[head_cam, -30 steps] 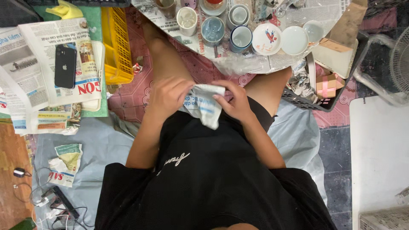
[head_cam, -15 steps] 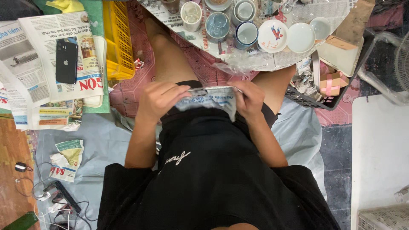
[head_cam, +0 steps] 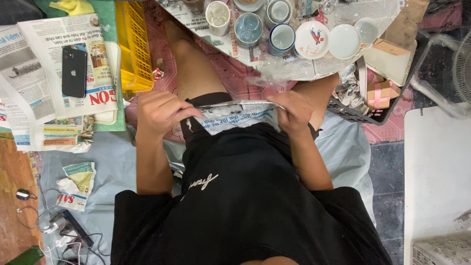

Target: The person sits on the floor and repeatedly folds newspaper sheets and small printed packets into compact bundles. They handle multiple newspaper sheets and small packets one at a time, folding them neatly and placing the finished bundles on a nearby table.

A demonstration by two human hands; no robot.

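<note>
I sit on the floor and hold a sheet of newspaper [head_cam: 235, 114] stretched flat across my lap. My left hand [head_cam: 162, 114] grips its left edge and my right hand [head_cam: 293, 110] grips its right edge. The sheet lies nearly edge-on to the camera, over my black shorts. Just beyond my knees, several ceramic cups [head_cam: 248, 27] and small white dishes [head_cam: 344, 41] stand on a newspaper-covered surface; one dish [head_cam: 312, 39] has a red painted figure.
A yellow plastic crate [head_cam: 133, 46] stands left of my leg. A black phone [head_cam: 74, 71] lies on spread newspapers [head_cam: 44, 98] at far left. A grey basket [head_cam: 365, 105] with small boxes sits at right. Crumpled paper [head_cam: 76, 184] and cables [head_cam: 64, 230] lie lower left.
The crumpled newspaper bunched between my hands has been pulled open; my hands moved apart and now hold it stretched flat.
</note>
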